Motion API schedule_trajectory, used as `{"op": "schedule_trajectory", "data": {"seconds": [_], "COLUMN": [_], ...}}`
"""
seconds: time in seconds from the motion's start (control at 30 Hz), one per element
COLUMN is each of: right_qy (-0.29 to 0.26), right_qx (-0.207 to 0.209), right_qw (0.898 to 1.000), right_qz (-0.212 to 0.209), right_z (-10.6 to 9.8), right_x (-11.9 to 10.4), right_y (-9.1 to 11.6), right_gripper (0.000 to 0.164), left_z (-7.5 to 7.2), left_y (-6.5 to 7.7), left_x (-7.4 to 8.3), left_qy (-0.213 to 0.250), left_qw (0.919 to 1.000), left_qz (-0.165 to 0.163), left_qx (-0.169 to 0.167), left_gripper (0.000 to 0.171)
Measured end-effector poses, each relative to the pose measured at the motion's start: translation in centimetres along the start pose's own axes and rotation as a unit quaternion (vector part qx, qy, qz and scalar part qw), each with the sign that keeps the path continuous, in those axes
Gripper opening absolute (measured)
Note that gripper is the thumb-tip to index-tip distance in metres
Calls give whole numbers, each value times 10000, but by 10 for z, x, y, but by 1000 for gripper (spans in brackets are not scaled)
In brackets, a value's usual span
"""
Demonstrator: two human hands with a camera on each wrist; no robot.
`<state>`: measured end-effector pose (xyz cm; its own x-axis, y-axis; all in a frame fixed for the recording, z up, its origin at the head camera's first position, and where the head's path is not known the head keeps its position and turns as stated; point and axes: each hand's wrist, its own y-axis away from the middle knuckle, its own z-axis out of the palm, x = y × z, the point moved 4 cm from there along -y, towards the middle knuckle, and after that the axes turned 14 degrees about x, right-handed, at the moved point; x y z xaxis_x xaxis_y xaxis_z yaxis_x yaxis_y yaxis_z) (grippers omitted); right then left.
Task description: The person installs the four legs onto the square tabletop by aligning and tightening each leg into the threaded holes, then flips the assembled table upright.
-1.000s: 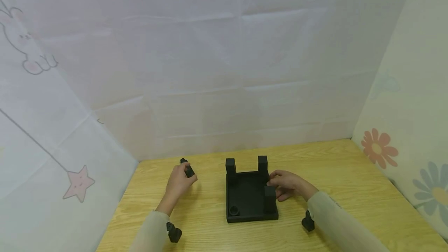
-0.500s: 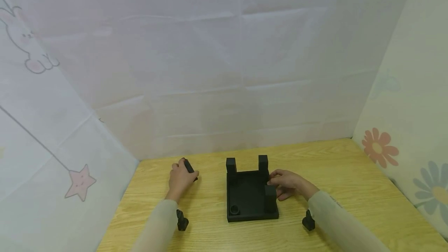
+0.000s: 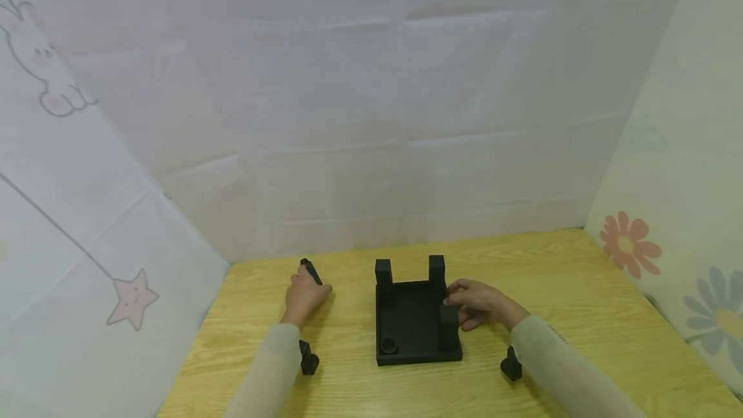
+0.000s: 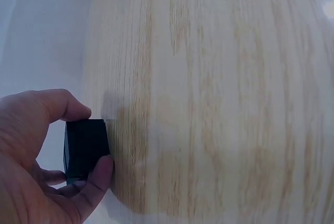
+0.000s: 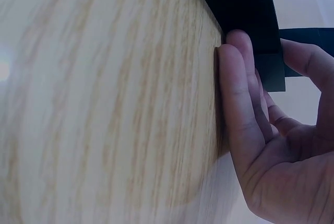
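In the head view my left hand (image 3: 304, 295) pinches a black square leg (image 3: 312, 272) with a narrower knob at its far end. The left wrist view shows thumb and fingers on opposite sides of this leg (image 4: 87, 148), close to the tabletop. A shallow black square table frame (image 3: 409, 321) lies upside down, with upright posts at three corners and a round socket (image 3: 388, 346) at the near left corner. My right hand (image 3: 477, 304) grips its right side. In the right wrist view the side wall (image 5: 245, 15) sits between thumb and fingers.
The wooden table (image 3: 551, 289) meets a pale cloth wall (image 3: 325, 147) at its back edge. More printed cloth hangs at the left and right. A black wrist device (image 3: 308, 360) sits on the left forearm, another (image 3: 511, 364) on the right.
My left hand and forearm have shifted right and slightly away from me with the leg, and the grip on it has turned. The right hand and the table frame stay in place.
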<state>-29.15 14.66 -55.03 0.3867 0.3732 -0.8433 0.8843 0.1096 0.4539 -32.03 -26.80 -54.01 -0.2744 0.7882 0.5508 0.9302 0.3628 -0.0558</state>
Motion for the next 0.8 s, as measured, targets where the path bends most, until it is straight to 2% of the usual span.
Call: {"op": "schedule_trajectory", "data": {"seconds": [0.17, 0.4, 0.47, 0.63, 0.8], "right_qy": [9, 56, 57, 37, 2], "right_qx": [-22, -38, -77, -92, -57], "right_qw": [10000, 9999, 9999, 9999, 9996], "right_qz": [-12, -81, -89, -114, -275], "right_z": [-1, 6, 8, 10, 10], "right_x": [2, 0, 0, -2, -4], "right_y": [0, -4, -4, -4, -3], "right_gripper": [55, 55, 55, 58, 53], "left_z": [-2, -13, -16, -20, -28], "left_y": [0, 5, 7, 15, 26], "left_x": [-1, -11, -14, -18, -13], "left_qy": [124, 507, 727, 1598, 2477], "left_qw": [9998, 9976, 9953, 9810, 9623], "left_qz": [-113, -423, -589, -1043, -1075], "left_qx": [-111, -199, -255, -356, -335], "left_gripper": [89, 51, 49, 60, 63]}}
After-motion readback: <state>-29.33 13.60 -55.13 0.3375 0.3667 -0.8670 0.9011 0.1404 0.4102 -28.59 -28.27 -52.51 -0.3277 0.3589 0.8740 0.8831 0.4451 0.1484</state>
